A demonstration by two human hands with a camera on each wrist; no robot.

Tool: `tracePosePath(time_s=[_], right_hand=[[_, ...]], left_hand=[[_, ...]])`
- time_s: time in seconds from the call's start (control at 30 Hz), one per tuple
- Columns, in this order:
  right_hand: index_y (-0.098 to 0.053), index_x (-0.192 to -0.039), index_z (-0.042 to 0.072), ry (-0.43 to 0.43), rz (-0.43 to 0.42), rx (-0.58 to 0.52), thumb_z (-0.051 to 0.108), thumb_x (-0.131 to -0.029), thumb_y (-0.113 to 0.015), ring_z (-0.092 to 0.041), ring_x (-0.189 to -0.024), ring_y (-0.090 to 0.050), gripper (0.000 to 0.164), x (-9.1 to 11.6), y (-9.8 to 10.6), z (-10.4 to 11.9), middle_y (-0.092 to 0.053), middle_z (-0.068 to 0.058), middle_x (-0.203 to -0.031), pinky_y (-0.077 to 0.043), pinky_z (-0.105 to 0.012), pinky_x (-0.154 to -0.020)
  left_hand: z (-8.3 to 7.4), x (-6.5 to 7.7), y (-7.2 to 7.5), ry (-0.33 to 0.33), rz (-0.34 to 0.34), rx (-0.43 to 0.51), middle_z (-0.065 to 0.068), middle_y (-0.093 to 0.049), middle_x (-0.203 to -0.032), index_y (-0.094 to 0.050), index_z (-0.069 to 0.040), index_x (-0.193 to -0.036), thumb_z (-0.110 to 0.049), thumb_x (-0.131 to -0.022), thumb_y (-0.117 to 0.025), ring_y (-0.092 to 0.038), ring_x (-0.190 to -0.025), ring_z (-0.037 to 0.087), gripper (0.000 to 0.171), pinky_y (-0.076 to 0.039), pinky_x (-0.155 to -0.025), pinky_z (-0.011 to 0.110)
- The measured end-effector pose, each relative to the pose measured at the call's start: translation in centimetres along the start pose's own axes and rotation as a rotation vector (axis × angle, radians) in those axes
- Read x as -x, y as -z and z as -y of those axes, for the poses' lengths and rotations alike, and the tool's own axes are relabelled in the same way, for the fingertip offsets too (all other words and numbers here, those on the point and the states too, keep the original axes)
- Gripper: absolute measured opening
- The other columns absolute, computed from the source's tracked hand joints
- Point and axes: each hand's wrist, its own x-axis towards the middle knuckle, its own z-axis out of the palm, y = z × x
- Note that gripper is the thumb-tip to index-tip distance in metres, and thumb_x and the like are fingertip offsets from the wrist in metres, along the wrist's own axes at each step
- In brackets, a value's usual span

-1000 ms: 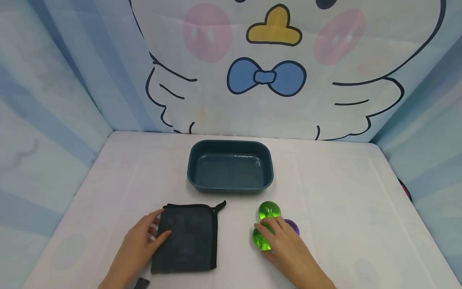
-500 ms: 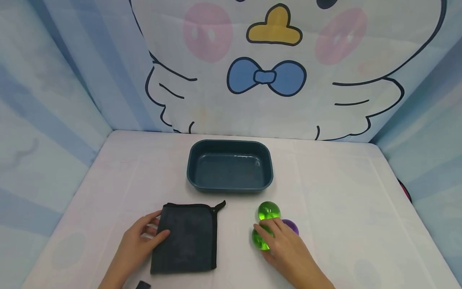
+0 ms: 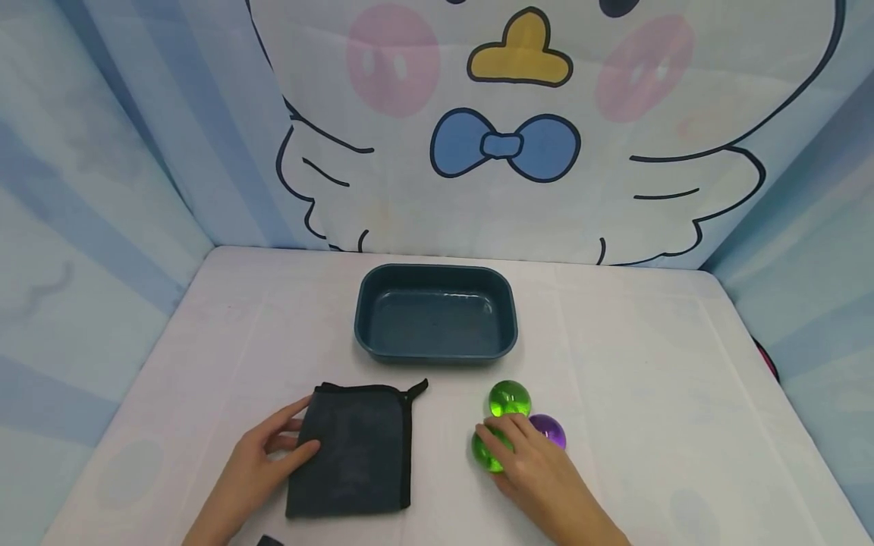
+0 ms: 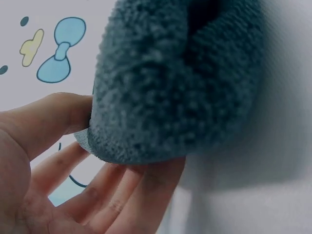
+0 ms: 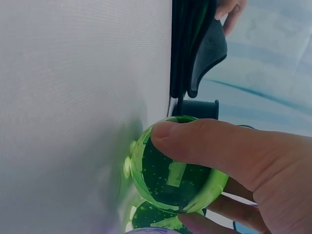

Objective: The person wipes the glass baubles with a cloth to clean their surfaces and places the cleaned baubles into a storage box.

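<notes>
A folded dark grey-blue towel (image 3: 351, 451) with black edging and a hanging loop lies at the front left. My left hand (image 3: 256, 466) pinches its left edge, thumb on top and fingers beneath; in the left wrist view that fuzzy fold (image 4: 156, 97) bulges up off the table. To the right, my right hand (image 3: 536, 470) grips a clear green ball (image 3: 486, 453), its thumb (image 5: 195, 139) across the ball in the right wrist view. Behind that ball sits a second green ball (image 3: 509, 397), and a purple ball (image 3: 549, 430) lies beside the fingers, partly hidden by the hand.
A dark teal rectangular tray (image 3: 437, 356) stands behind the towel and balls, with nothing in it. The white tabletop (image 3: 635, 364) extends to both sides. A printed curtain (image 3: 505, 212) closes the back, and a small black object (image 3: 269, 541) shows at the front edge.
My right hand has shifted slightly left with the green ball, so more of the purple ball shows. The towel's left edge has lifted and curled a little in my left hand.
</notes>
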Motion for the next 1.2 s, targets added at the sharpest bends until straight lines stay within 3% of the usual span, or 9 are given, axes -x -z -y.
tracePosePath(time_s=[0.1, 0.23, 0.33, 0.6, 0.77, 0.87, 1.03, 1.2], right_hand=[[-0.070, -0.119, 0.010, 0.007, 0.012, -0.012, 0.019, -0.065, -0.092, -0.018, -0.106, -0.059, 0.060, 0.1, 0.0, 0.2, -0.064, -0.003, -0.118, -0.058, -0.030, -0.086], [-0.070, -0.118, 0.009, 0.024, -0.025, -0.020, 0.019, -0.063, -0.093, -0.018, -0.105, -0.059, 0.061, 0.2, -0.2, 0.3, -0.064, -0.003, -0.116, -0.059, -0.029, -0.084], [-0.070, -0.118, 0.010, 0.025, -0.035, -0.012, 0.018, -0.062, -0.094, -0.018, -0.105, -0.059, 0.062, 0.1, -0.2, 0.3, -0.064, -0.003, -0.116, -0.059, -0.029, -0.084], [-0.066, -0.121, 0.009, 0.066, -0.115, -0.040, 0.016, -0.061, -0.094, -0.020, -0.108, -0.058, 0.067, -0.4, 0.1, 0.1, -0.061, -0.004, -0.119, -0.058, -0.030, -0.087], [-0.065, -0.123, 0.009, 0.064, -0.153, -0.071, 0.015, -0.060, -0.095, -0.020, -0.110, -0.058, 0.069, -0.9, 0.6, -0.1, -0.061, -0.004, -0.121, -0.058, -0.030, -0.087], [-0.066, -0.122, 0.008, 0.067, -0.188, -0.095, 0.015, -0.059, -0.095, -0.020, -0.109, -0.057, 0.069, -1.2, 0.9, -0.2, -0.062, -0.005, -0.121, -0.060, -0.029, -0.082], [-0.064, -0.126, 0.007, 0.067, -0.202, -0.137, 0.016, -0.064, -0.094, -0.020, -0.113, -0.056, 0.070, -1.8, 1.4, -0.2, -0.060, -0.005, -0.125, -0.060, -0.028, -0.081], [-0.059, -0.132, 0.007, 0.058, -0.182, -0.164, 0.018, -0.070, -0.092, -0.020, -0.116, -0.054, 0.071, -2.4, 1.8, 0.0, -0.058, -0.005, -0.130, -0.058, -0.029, -0.087]], left_hand=[[0.0, 0.1, 0.0, -0.006, 0.004, 0.027, 0.009, -0.067, -0.120, -0.048, -0.020, -0.147, -0.032, -0.085, -0.079, -0.068, -0.089, 0.011, 0.071, -0.051, -0.095, 0.041], [-0.1, 0.1, 0.0, 0.052, 0.027, 0.060, 0.010, -0.066, -0.119, -0.046, -0.015, -0.148, -0.033, -0.083, -0.081, -0.067, -0.088, 0.011, 0.076, -0.046, -0.101, 0.050], [-0.2, 0.1, -0.2, 0.092, 0.044, 0.071, 0.011, -0.063, -0.121, -0.046, -0.011, -0.147, -0.035, -0.083, -0.081, -0.066, -0.091, 0.012, 0.077, -0.046, -0.100, 0.047], [-0.5, 0.2, -0.2, 0.091, 0.036, 0.116, 0.012, -0.061, -0.126, -0.051, -0.011, -0.142, -0.032, -0.086, -0.079, -0.065, -0.098, 0.015, 0.066, -0.051, -0.086, 0.027], [-0.8, 0.4, -0.4, 0.100, 0.053, 0.137, 0.017, -0.060, -0.133, -0.051, -0.011, -0.141, -0.032, -0.088, -0.077, -0.066, -0.107, 0.024, 0.063, -0.055, -0.090, 0.036], [-1.1, 0.5, -0.5, 0.110, 0.074, 0.176, 0.022, -0.062, -0.130, -0.049, -0.012, -0.143, -0.029, -0.089, -0.075, -0.069, -0.105, 0.028, 0.062, -0.058, -0.087, 0.040], [-1.7, 0.7, -0.6, 0.121, 0.059, 0.202, 0.023, -0.065, -0.124, -0.048, -0.012, -0.142, -0.027, -0.089, -0.075, -0.072, -0.095, 0.025, 0.061, -0.061, -0.080, 0.038], [-2.5, 1.1, -0.5, 0.137, 0.027, 0.177, 0.024, -0.062, -0.129, -0.048, -0.015, -0.143, -0.031, -0.090, -0.074, -0.070, -0.097, 0.025, 0.062, -0.060, -0.082, 0.041]])
